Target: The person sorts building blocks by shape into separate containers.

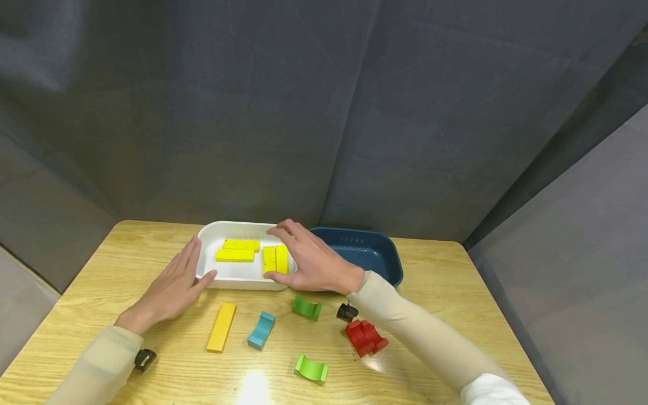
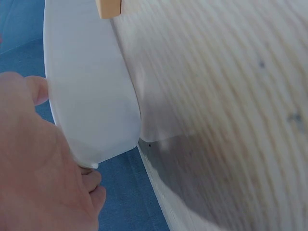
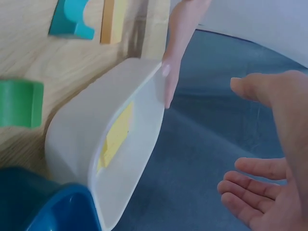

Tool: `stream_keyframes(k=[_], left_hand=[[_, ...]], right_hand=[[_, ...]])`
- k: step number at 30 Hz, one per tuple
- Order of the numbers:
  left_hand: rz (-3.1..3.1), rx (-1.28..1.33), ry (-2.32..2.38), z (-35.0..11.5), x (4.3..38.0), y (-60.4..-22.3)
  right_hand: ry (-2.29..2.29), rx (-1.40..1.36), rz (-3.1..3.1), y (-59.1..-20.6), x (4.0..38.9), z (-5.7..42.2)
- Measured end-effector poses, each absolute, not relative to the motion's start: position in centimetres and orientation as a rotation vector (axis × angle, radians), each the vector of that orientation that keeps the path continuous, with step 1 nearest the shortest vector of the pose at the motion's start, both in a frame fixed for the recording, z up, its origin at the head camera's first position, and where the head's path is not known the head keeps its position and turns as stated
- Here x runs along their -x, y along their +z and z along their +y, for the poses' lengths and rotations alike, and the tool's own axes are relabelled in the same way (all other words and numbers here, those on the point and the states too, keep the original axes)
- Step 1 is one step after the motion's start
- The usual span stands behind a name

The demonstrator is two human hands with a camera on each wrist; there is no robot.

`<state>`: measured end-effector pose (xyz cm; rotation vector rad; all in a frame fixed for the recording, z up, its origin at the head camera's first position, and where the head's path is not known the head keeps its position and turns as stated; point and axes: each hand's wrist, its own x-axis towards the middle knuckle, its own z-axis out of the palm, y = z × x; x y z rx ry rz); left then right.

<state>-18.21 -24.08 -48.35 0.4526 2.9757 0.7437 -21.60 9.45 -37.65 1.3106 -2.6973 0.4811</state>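
Note:
A white tray (image 1: 243,284) stands toward the back of the table, with several yellow blocks (image 1: 235,255) lying in it. Against the tray's left end lies my left hand (image 1: 172,284), its fingers extended along the wall. The left wrist view shows that hand (image 2: 45,163) at the tray's rim, with the thumb on the edge. Over the tray's right end hovers my right hand (image 1: 316,259), thumb and fingers spread apart. Nothing sits between its relaxed fingers in the right wrist view, where this hand (image 3: 274,168) is apart from the tray's rim.
A dark blue container (image 1: 392,264) stands right of the tray, partly behind my right forearm. In front lie an orange-yellow block (image 1: 221,327), a blue curved block (image 1: 261,331), two green curved blocks (image 1: 306,308) and red curved blocks (image 1: 364,337). A dark curtain (image 1: 253,112) hangs behind the table.

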Motion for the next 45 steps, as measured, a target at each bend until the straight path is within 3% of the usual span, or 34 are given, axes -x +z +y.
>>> stream_keyframes(k=[23, 45], left_hand=[[2.979, -0.457, 0.755, -24.2, 18.3, -48.4], [2.969, -0.456, 0.746, -23.6, 18.5, -48.4]], right_hand=[[0.519, -1.570, -2.520, -38.3, 17.4, 5.5], [0.327, -1.604, -2.596, -42.5, 14.4, 2.2]])
